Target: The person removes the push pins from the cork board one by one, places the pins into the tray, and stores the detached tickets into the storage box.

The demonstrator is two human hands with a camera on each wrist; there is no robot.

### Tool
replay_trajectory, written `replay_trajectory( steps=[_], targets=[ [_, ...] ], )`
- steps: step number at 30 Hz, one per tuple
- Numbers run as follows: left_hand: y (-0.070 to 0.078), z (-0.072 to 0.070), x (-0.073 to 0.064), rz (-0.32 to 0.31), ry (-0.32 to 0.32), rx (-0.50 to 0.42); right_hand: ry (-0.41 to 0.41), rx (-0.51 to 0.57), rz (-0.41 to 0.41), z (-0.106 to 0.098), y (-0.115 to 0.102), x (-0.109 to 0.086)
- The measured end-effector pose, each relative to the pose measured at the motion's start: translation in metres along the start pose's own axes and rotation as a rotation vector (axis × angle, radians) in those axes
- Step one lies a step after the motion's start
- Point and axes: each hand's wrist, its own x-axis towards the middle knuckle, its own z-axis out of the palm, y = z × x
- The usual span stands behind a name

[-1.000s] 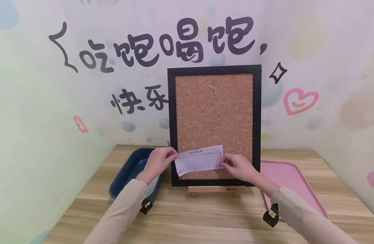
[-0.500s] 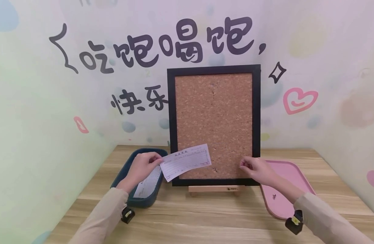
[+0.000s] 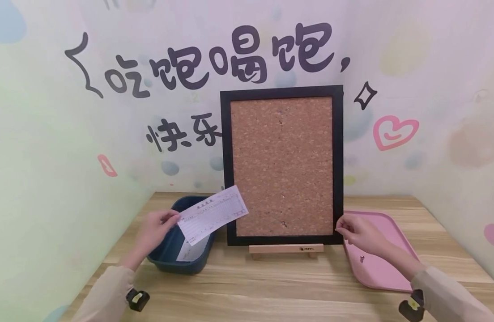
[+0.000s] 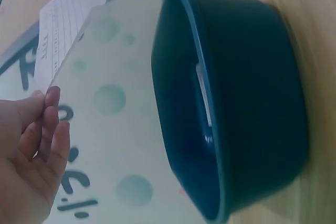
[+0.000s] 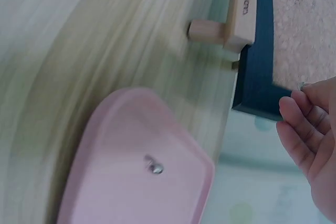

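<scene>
My left hand (image 3: 158,226) pinches one end of a printed paper form (image 3: 212,214), ruled with lines, and holds it tilted above the blue bin (image 3: 178,268). Another paper slip (image 3: 190,250) lies inside that bin. Thumb and fingertips of my right hand (image 3: 361,235) are pressed together beside the lower right corner of the cork board (image 3: 283,165); in the right wrist view a tiny shiny pushpin (image 5: 303,85) shows between them. Below this hand, the pink tray (image 5: 121,182) bears small silver pushpins (image 5: 154,167).
The black-framed cork board stands upright on a small wooden easel (image 3: 285,249) at the middle of the wooden table (image 3: 267,290). Behind it rises a wall (image 3: 182,27) with printed lettering. A black wrist device (image 3: 137,299) sits at the left cuff.
The right hand has let go of the paper form and moved right toward the pink tray. My left hand has carried the form left, off the cork board and over the bin.
</scene>
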Motion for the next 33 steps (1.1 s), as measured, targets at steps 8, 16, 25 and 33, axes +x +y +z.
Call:
replay_trajectory(
  steps=[8, 16, 25, 33],
  targets=[
    [-0.017, -0.018, -0.013, -0.050, 0.056, 0.013, 0.047, 0.000, -0.025, 0.001, 0.014, -0.013],
    [-0.029, -0.020, -0.026, -0.042, 0.127, 0.044, -0.011, 0.077, 0.022, 0.003, 0.028, -0.028],
    [-0.036, -0.017, -0.030, -0.154, 0.109, 0.090, 0.006, 0.087, 0.036, 0.007, 0.040, -0.040],
    [-0.033, 0.000, -0.033, -0.263, 0.113, 0.103, 0.000, 0.081, 0.018, 0.009, 0.048, -0.054]
  ],
)
